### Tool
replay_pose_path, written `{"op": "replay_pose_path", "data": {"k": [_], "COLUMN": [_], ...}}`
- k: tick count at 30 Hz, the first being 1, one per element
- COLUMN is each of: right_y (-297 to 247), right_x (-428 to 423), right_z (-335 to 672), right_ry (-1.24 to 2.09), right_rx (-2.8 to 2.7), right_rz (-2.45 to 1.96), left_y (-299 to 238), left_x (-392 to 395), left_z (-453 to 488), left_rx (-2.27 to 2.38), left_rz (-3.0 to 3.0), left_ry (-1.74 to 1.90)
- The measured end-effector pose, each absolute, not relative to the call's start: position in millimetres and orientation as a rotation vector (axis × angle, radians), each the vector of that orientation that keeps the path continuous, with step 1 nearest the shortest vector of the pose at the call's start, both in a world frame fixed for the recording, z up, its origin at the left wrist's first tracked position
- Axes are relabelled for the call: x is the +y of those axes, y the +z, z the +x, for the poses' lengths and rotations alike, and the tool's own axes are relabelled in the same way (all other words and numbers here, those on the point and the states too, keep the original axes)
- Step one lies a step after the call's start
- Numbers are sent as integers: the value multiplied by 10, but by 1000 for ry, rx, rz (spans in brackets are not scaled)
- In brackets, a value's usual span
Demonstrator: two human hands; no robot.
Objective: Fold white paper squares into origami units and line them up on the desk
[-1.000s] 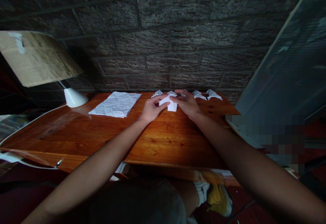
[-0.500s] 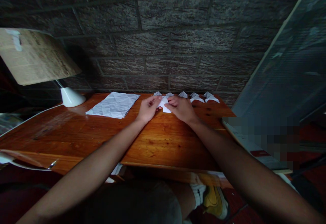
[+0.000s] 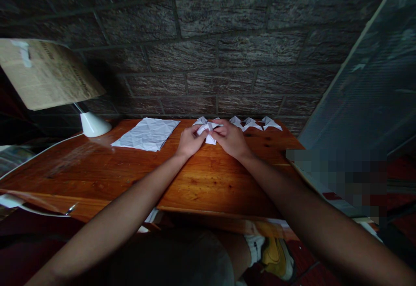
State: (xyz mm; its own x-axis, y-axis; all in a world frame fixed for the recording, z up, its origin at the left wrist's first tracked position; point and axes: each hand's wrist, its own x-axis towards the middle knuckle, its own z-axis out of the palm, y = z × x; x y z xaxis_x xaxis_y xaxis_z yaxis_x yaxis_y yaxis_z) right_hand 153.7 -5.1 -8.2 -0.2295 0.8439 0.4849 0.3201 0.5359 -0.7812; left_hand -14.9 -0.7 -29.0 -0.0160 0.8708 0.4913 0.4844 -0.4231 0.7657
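My left hand (image 3: 189, 141) and my right hand (image 3: 230, 138) meet over the far middle of a wooden table (image 3: 130, 169). Both pinch a small folded white paper piece (image 3: 206, 131) between their fingertips, just above the tabletop. Much of the piece is hidden by my fingers. Behind my hands, along the table's far edge, lies a row of several finished folded paper shapes (image 3: 251, 124).
A creased white sheet (image 3: 147, 133) lies flat to the left of my hands. A white lamp base (image 3: 94, 124) with a paper shade (image 3: 42, 73) stands at the far left. A brick wall (image 3: 211, 47) rises behind the table, a slanted panel (image 3: 367, 78) at the right.
The paper piece has shrunk between my fingers as both hands closed tighter on it. My hands stay in nearly the same spot.
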Motion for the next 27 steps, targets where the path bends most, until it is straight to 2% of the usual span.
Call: {"op": "replay_pose_path", "data": {"k": [9, 16, 27], "right_y": [-119, -86, -67], "right_x": [-32, -13, 34], "right_z": [1568, 1572, 1601], "right_ry": [679, 689, 912], "right_rx": [-1833, -1788, -1725], "right_rz": [-1008, -982, -826], "left_y": [-284, -286, -170], "left_x": [-8, 5, -146], "left_z": [-111, -120, -75], "left_rx": [1304, 1123, 1344], "left_rz": [1931, 1973, 2053], "left_ry": [1411, 1539, 1521]}}
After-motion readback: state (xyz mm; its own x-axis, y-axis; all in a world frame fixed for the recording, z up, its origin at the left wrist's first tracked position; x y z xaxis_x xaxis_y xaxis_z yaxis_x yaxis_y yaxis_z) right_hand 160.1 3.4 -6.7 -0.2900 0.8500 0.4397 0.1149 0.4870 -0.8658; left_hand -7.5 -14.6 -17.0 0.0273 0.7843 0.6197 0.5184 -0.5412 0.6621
